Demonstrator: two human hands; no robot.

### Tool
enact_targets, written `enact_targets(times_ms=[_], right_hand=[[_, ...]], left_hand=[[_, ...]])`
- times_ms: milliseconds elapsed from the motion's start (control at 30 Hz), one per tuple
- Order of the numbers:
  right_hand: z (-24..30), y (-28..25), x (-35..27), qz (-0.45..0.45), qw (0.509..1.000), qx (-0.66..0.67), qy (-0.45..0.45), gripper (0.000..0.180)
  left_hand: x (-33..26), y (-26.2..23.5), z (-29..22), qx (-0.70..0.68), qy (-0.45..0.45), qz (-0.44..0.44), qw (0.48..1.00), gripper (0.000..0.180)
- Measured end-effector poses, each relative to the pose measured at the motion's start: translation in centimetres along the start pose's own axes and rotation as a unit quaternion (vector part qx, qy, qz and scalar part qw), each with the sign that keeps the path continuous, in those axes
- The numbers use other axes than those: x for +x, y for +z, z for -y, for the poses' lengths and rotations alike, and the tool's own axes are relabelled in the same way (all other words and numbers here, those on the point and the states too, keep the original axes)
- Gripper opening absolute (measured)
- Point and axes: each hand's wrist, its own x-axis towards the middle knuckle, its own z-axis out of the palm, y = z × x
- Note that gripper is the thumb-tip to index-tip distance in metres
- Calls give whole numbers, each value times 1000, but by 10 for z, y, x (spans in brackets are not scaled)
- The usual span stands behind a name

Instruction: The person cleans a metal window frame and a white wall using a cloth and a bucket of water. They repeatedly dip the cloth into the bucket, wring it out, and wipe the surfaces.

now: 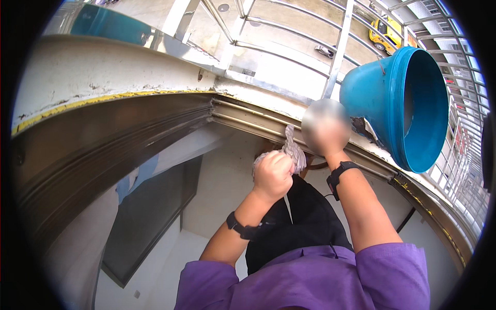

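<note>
1. Step in hand: from my remote view, I judge that the cloth [295, 151] is being worked or wrung at the window track [248, 120].
2. Left hand [274, 174]: I see the fingers closed into a fist around the cloth.
3. Right hand [331, 135]: it is just beside the cloth, over the track; a blur covers it, so I cannot tell its grip.
4. Next move: in my judgement, it calls for a firm left grip and a right hand clear of the bucket [368, 92], which stands just beyond it.
5. Cloth location: in front of the torso, at the track's near edge.
6. Cloth appearance: pale grey, ribbed, bunched and twisted; a narrow end points up across the track. I cannot tell whether it is wet.
</note>
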Motion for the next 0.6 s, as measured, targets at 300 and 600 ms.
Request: enact_targets(times_ms=[300,600], right_hand=[[-20,27,-7,-121,991,28,-40,15],[87,-74,-107,246,688,674,-112,95]], left_hand=[[-84,-44,-30,-145,-88,-118,978,19],[-64,-63,-60,-455,-305,-183,816,19]])
